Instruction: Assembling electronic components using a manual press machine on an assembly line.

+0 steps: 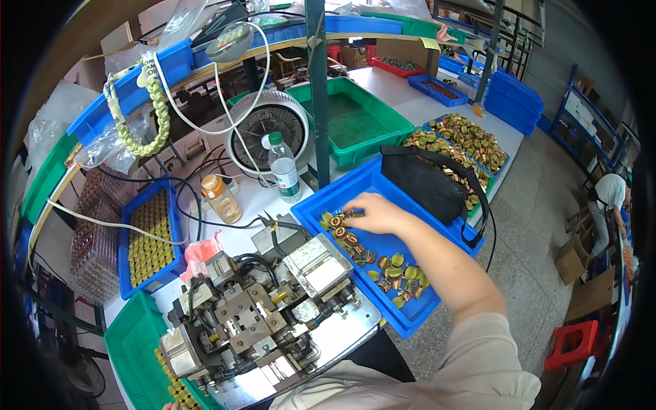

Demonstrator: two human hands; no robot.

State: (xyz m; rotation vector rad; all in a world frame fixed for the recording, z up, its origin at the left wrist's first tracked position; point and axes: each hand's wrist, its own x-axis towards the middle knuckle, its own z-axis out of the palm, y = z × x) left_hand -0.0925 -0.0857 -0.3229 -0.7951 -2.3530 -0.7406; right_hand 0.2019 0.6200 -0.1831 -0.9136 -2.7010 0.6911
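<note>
My right hand [377, 214] reaches into a blue tray [404, 321] on the right. Its fingers are bent and closed around a small coil part [339, 221], copper-coloured with yellow-green tabs; the fingertips partly hide it. More such parts [395, 272] lie loose in that tray. Of my left hand [175, 406] only fingertips show at the lower edge, beside a green tray [133, 331] with yellow pieces [179, 388] lined up in it; what they hold is hidden. Between both hands stands a metal fixture [249, 318] with blocks, springs and black hoses.
A clear bottle [284, 171], an orange-capped bottle [220, 199] and a fan [268, 130] stand behind the fixture. A black bag [430, 184] leans over the tray's far edge. A post [317, 89] rises beyond. Left is a blue tray of yellow parts [152, 236]; a red stool [572, 344] stands right.
</note>
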